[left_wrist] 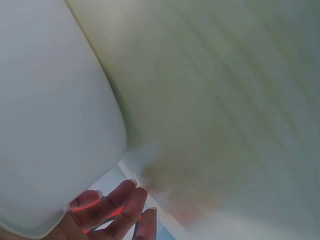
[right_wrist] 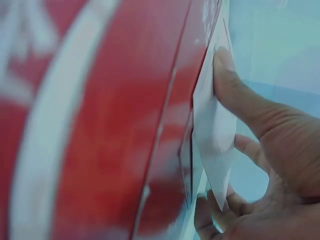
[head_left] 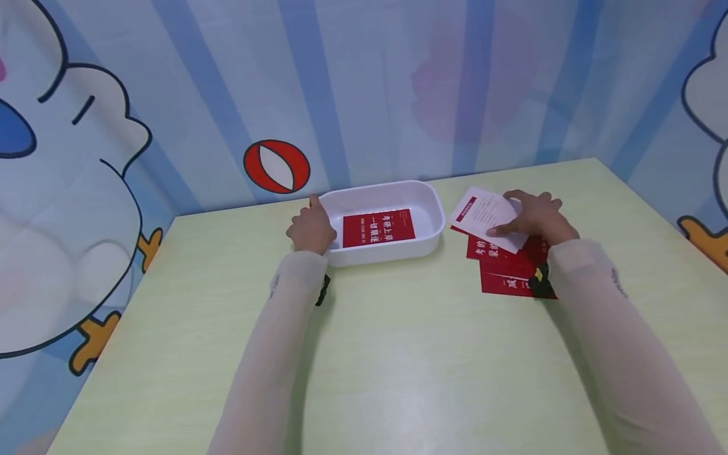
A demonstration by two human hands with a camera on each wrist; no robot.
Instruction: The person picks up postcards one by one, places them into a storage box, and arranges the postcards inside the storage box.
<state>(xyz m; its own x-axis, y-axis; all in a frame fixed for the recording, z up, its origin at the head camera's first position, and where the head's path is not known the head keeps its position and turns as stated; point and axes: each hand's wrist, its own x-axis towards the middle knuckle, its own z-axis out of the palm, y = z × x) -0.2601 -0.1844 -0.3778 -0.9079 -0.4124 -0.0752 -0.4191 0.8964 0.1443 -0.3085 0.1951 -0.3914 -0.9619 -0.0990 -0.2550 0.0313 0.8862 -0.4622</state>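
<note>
A striped cartoon backdrop [head_left: 375, 95] stands behind a pale yellow-green table [head_left: 398, 354], whose near edge is cut off. Two pale sleeves [head_left: 256, 379] reach across it.

The white tray [head_left: 392, 254] sits near the far edge. At its left end the left hand [head_left: 311, 229] grips the wall; the left wrist view shows its fingers slightly apart outside the tray near a corner, the thumb hidden there. The tray is smooth, rounded-cornered and glossy inside.

To its right the right hand [head_left: 537, 218] pinches a white-faced card [head_left: 480, 215], thumb on the printed face, fingers behind it, spread and partly covered. That card tilts above several loose red cards [head_left: 495, 272], which overlap on the table; the hand, its sleeve and the held card hide part of them, so their count cannot be told. The right wrist view blurs their white characters. The held card bears a small red label and lines of print too fine to read.

A single red card [head_left: 378, 229] lies flat in the tray, its white Chinese characters turned sideways.

A dark, yellow-marked object [head_left: 539, 282] at the right wrist is hard to make out.
</note>
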